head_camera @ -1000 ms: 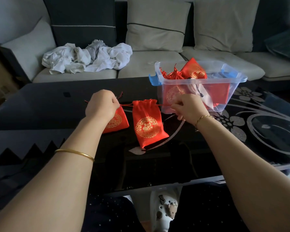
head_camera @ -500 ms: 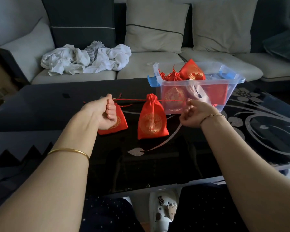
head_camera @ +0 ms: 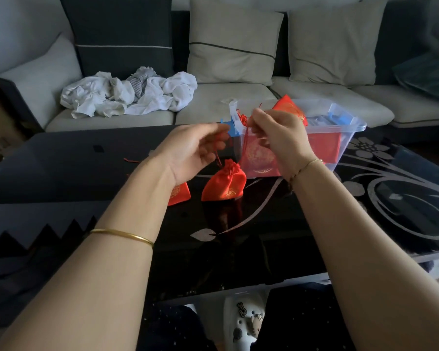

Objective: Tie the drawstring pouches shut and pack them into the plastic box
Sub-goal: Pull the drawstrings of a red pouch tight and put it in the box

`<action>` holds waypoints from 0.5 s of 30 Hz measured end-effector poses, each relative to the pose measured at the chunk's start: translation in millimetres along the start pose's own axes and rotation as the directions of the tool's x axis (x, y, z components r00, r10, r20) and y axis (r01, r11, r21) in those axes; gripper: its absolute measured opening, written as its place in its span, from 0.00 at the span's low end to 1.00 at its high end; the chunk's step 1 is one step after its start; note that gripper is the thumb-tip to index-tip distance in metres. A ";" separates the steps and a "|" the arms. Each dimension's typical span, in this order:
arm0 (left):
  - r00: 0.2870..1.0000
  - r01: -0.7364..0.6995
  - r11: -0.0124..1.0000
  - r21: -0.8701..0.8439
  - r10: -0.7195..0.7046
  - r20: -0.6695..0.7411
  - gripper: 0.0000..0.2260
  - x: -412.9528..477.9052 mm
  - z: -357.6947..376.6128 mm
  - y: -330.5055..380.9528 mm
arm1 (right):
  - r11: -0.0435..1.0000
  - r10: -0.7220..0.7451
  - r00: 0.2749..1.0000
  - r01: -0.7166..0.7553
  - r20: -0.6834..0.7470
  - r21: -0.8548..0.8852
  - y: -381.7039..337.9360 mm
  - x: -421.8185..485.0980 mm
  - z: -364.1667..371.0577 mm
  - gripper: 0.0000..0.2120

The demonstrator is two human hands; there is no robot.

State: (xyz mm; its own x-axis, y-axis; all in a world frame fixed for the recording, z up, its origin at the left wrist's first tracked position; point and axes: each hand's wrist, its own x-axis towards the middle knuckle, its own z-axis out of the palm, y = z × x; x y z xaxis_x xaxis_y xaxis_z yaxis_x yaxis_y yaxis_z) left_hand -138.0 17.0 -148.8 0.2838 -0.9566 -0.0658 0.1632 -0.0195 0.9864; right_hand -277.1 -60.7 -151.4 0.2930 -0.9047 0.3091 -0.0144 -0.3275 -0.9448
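A red pouch [head_camera: 224, 182] with gold print stands on the black table [head_camera: 74, 168], its mouth drawn tight. Thin red cords rise from it to both hands. My left hand [head_camera: 195, 150] pinches one cord just above the pouch. My right hand [head_camera: 280, 138] pinches the other cord higher up, in front of the plastic box [head_camera: 350, 130]. A second red pouch [head_camera: 179, 195] lies flat behind my left wrist, mostly hidden. The clear box with blue latches holds several red pouches.
A grey sofa [head_camera: 238, 102] runs along the far side of the table, with a heap of white cloth [head_camera: 127, 95] on its seat. The table's right part carries a silver flower pattern. My knees and a white shoe show below the near edge.
Both hands have come together and risen from a wide sideways pull. The cords now run upward from the pouch instead of stretched level. The pouch has slumped lower on the table.
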 end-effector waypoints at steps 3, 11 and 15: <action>0.994 -0.106 0.970 0.217 0.098 0.048 0.07 -2.4 7.3 -3.0 | 0.986 -0.116 0.990 0.125 0.082 -0.107 -9.6 -6.3 11.2 0.14; 0.982 -0.169 0.922 0.347 0.188 -0.022 0.05 3.9 11.2 -8.9 | 0.976 0.080 0.986 -0.107 0.147 0.190 -2.1 -5.1 15.1 0.15; 0.983 -0.168 0.941 0.295 0.180 -0.016 0.04 4.1 11.7 -8.6 | 0.956 0.269 0.926 -0.290 0.264 0.041 10.3 -5.3 12.3 0.10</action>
State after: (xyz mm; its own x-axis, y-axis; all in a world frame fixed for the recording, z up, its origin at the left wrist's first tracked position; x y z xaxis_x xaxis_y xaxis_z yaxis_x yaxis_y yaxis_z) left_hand -149.3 9.8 -155.8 0.3235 -0.9397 0.1108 -0.1731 0.0564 0.9833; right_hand -267.0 -55.9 -164.1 0.5199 -0.8542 0.0030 -0.0591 -0.0394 -0.9975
